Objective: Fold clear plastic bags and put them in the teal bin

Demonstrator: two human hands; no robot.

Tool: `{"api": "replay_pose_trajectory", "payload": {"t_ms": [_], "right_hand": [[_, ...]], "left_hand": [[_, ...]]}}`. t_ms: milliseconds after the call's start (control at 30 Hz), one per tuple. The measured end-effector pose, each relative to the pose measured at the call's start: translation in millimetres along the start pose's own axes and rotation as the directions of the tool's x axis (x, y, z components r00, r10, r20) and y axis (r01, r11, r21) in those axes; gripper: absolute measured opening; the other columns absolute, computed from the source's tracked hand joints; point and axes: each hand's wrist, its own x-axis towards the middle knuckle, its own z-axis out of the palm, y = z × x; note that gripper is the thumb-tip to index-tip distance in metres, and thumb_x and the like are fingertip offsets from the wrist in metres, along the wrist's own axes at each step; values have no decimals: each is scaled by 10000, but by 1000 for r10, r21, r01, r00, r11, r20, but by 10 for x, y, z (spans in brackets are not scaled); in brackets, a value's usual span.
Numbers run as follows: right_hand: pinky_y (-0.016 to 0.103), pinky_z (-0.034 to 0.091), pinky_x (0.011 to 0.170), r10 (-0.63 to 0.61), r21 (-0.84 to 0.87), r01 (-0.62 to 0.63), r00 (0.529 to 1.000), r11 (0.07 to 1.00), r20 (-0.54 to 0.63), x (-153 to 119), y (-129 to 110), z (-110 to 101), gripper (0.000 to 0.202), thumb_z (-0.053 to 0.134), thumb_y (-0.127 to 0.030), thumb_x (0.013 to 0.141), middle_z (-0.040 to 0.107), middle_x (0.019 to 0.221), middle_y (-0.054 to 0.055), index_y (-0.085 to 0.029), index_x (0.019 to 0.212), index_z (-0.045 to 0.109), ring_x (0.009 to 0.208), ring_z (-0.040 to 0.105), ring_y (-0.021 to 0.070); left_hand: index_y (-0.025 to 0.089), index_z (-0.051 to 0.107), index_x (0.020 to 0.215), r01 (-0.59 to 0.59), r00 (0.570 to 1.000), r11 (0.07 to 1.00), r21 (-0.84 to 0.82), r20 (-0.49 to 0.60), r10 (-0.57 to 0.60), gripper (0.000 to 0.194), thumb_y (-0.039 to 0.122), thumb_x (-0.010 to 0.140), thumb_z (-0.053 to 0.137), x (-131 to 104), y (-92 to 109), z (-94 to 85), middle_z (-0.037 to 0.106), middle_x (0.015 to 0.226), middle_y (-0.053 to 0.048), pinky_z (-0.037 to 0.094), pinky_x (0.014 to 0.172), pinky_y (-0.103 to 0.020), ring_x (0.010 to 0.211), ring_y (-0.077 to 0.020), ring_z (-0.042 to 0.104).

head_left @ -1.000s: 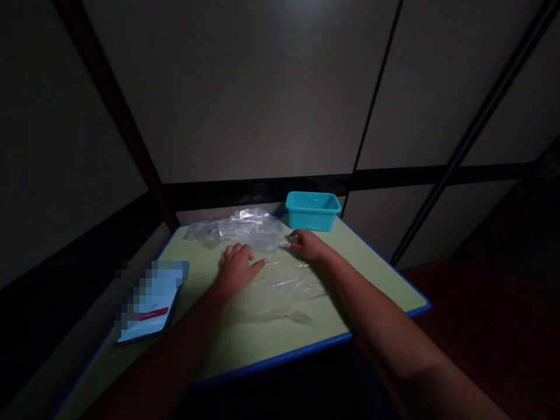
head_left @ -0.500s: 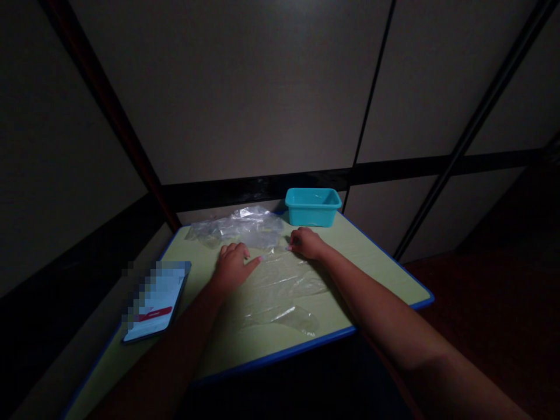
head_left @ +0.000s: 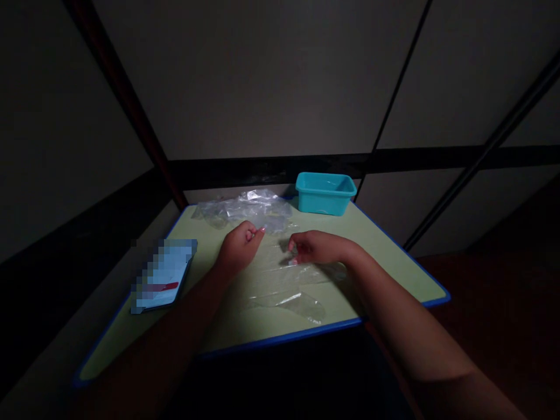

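A thin piece of clear plastic film (head_left: 280, 283) lies spread over the near middle of the table, creased, with a rounded end toward the front edge. My left hand (head_left: 238, 248) is at the film's far left side, fingers curled in and thumb laid against them. Whatever it may pinch is too small or too clear to make out. Over the right part of the film is my right hand (head_left: 317, 247), its fingers bent and the thumb apart from them, with nothing visible between. Behind both hands lies a crumpled heap of clear plastic (head_left: 245, 207).
A turquoise plastic basket (head_left: 324, 201) stands at the back right of the pale green table (head_left: 385, 262) with blue edging. To the left lies a tablet-like device (head_left: 168, 271), partly blurred out. A panelled wall (head_left: 262, 81) rises close behind the table.
My left hand has curled its fingers closed. My right hand has moved back toward me and its thumb and fingers have parted. The view has shifted slightly.
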Motion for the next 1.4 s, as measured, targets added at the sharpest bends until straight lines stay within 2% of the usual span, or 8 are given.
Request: {"api": "replay_pose_trajectory", "payload": {"t_ms": [100, 167, 367, 500, 633, 833, 1000, 1400], "right_hand": [[198, 345, 563, -61, 42, 51, 955, 998, 292, -97, -137, 24, 412, 680, -354, 706, 551, 696, -22, -147, 1040, 557, 617, 492, 107], [205, 358, 583, -69, 17, 67, 927, 998, 369, -156, -231, 33, 482, 715, -364, 668, 558, 724, -15, -154, 1065, 538, 641, 501, 116], [308, 368, 812, -151, -171, 205, 947, 964, 283, -308, -496, 152, 701, 787, -399, 547, 555, 1091, 110, -162, 1138, 496, 976, 511, 245], [344, 360, 818, -137, -249, 224, 936, 942, 325, -369, -587, 274, 585, 790, -398, 539, 598, 986, 108, -139, 1012, 564, 931, 536, 261], [290, 372, 678, -67, -288, 191, 918, 939, 391, -374, -619, 283, 413, 765, -362, 600, 617, 824, 75, -128, 899, 604, 771, 558, 211], [233, 308, 571, -3, -241, 110, 914, 964, 406, -293, -566, 214, 189, 706, -326, 696, 589, 722, 10, -174, 764, 617, 653, 506, 132], [216, 288, 560, 51, -229, 35, 932, 973, 359, -232, -507, 180, 154, 703, -271, 693, 578, 722, -13, -185, 776, 605, 636, 481, 112], [210, 339, 626, -32, -133, 80, 943, 988, 332, -219, -423, 150, 119, 529, -112, 768, 604, 781, 6, -176, 829, 608, 677, 495, 108]], "left_hand": [[204, 446, 626, 29, 999, 992, -126, -16, -31, 302, 449, 803, 441, 17, -8, 21, 410, 522, 56, 313, 520, -224, 527, -111, 419], [199, 450, 617, 39, 999, 985, -166, 11, -37, 322, 453, 812, 424, 15, -11, 45, 411, 521, 55, 311, 520, -224, 527, -109, 420], [192, 425, 581, -93, 982, 996, 18, 166, 89, 351, 432, 836, 415, -94, 14, 158, 371, 497, 58, 237, 493, -231, 489, -97, 357], [188, 442, 571, -271, 933, 936, 224, 299, 199, 342, 416, 825, 459, -143, 16, 180, 399, 514, 39, 198, 498, -250, 495, -104, 346], [184, 472, 586, -313, 906, 907, 281, 376, 196, 329, 401, 832, 457, -131, -13, 166, 425, 525, 25, 181, 497, -254, 501, -113, 358], [181, 475, 584, -309, 905, 920, 240, 372, 207, 349, 426, 831, 461, -124, -27, 170, 413, 512, 33, 169, 497, -250, 488, -106, 346], [180, 446, 552, -287, 912, 939, 192, 355, 206, 381, 436, 834, 455, -120, -30, 174, 389, 494, 42, 165, 493, -250, 480, -97, 331], [172, 469, 540, -243, 918, 967, 83, 343, 201, 383, 427, 827, 469, -130, 30, 127, 394, 487, 47, 185, 490, -239, 480, -89, 341]]}}
